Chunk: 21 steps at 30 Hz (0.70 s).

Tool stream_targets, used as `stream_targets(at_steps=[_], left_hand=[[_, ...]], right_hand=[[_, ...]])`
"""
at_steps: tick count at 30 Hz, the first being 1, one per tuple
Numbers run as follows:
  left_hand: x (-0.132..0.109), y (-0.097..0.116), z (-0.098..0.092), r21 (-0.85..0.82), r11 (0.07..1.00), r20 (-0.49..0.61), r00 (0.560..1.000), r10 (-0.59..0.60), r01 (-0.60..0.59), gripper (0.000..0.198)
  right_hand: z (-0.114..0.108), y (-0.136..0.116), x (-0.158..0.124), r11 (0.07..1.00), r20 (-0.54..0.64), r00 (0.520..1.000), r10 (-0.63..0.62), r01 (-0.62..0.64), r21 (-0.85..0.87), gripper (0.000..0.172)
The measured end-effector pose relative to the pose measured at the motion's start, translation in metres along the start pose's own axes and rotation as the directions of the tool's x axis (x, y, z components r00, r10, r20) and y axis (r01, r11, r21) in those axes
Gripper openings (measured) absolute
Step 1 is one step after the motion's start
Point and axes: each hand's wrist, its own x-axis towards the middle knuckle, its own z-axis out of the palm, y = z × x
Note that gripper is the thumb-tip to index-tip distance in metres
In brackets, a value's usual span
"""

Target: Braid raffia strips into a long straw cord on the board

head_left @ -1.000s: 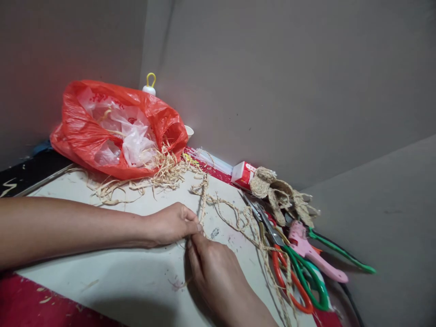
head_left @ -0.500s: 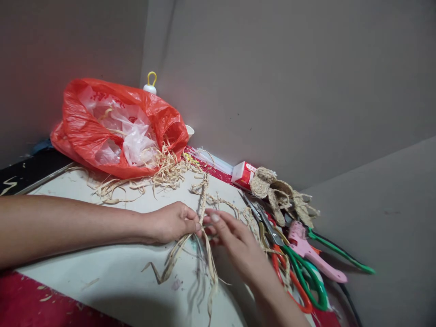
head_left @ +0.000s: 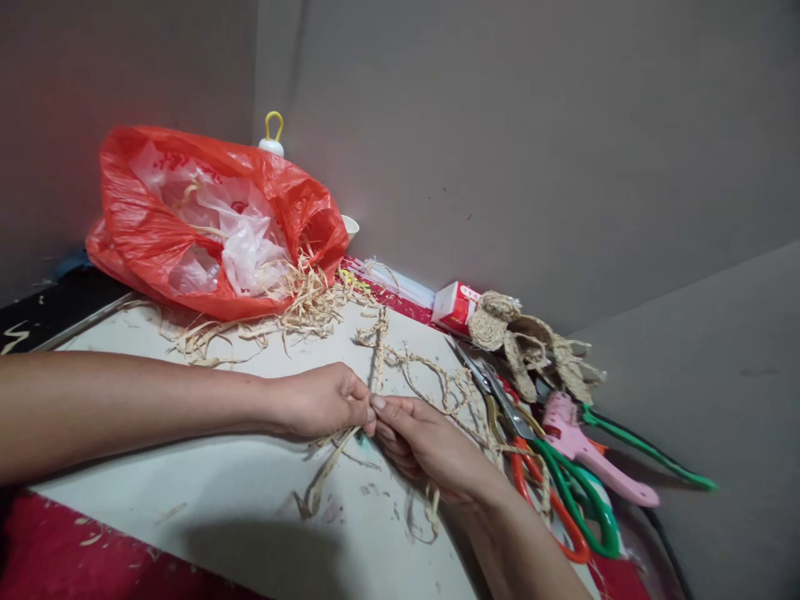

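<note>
My left hand (head_left: 328, 400) and my right hand (head_left: 425, 437) meet at the near end of a braid of dry plant fibre (head_left: 378, 354). The left thumb and fingers pinch the braid, with loose strands (head_left: 328, 483) trailing below that hand. Touching it from the right, the right thumb and fingertips grip more strands, and loose ends (head_left: 432, 508) hang beneath the right hand. The exact crossing of the strands is hidden by the fingers. The braid runs away from me over the white board (head_left: 218, 500) and joins thinner plaited cord (head_left: 431, 367).
A red plastic bag (head_left: 143, 250) with loose straw (head_left: 306, 304) spilling out lies at the back left. On the right are scissors with green handles (head_left: 587, 508), orange-handled scissors (head_left: 562, 533), a pink glue gun (head_left: 581, 446), coiled woven pieces (head_left: 493, 321) and a red-white box (head_left: 455, 307).
My right hand has come in from an open, spread pose to close on the strands beside my left hand. The right-hand strands have swung toward the right. The view has shifted slightly.
</note>
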Motion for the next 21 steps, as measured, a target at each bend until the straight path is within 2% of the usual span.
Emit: stream_targets(at_steps=[3, 6, 9, 13, 16, 19, 21], left_hand=[[-0.002, 0.004, -0.002, 0.034, 0.999, -0.014, 1.0, -0.004, 0.005, 0.019], [-0.004, 0.012, -0.01, 0.055, 0.998, 0.037, 0.999, -0.018, 0.016, 0.02], [-0.009, 0.024, -0.027, 0.116, 0.991, 0.067, 0.995, -0.074, 0.066, 0.025], [-0.019, 0.04, -0.057, 0.192, 0.962, 0.039, 0.977, -0.207, 0.196, 0.03], [-0.033, 0.052, -0.079, 0.28, 0.932, 0.027, 0.969, -0.246, 0.229, 0.03], [-0.05, 0.066, -0.095, 0.423, 0.858, -0.054, 0.954, -0.296, 0.29, 0.027], [-0.059, 0.074, -0.103, 0.565, 0.76, -0.164, 0.947, -0.278, 0.321, 0.026]], right_hand=[[0.0, 0.001, 0.002, 0.98, 0.068, 0.998, 0.01, -0.024, 0.198, 0.034], [0.0, 0.001, 0.002, 0.956, 0.082, 0.996, -0.015, -0.01, 0.293, 0.037], [-0.004, 0.002, 0.002, 0.947, 0.09, 0.996, -0.025, -0.006, 0.321, 0.046], [-0.011, 0.004, 0.002, 0.953, 0.143, 0.989, -0.033, -0.012, 0.302, 0.048], [-0.014, 0.005, 0.004, 0.957, 0.182, 0.982, -0.043, -0.012, 0.289, 0.048], [-0.014, 0.004, 0.003, 0.961, 0.199, 0.979, -0.049, -0.008, 0.276, 0.047], [-0.014, 0.003, 0.003, 0.965, 0.203, 0.978, -0.053, -0.002, 0.263, 0.046]])
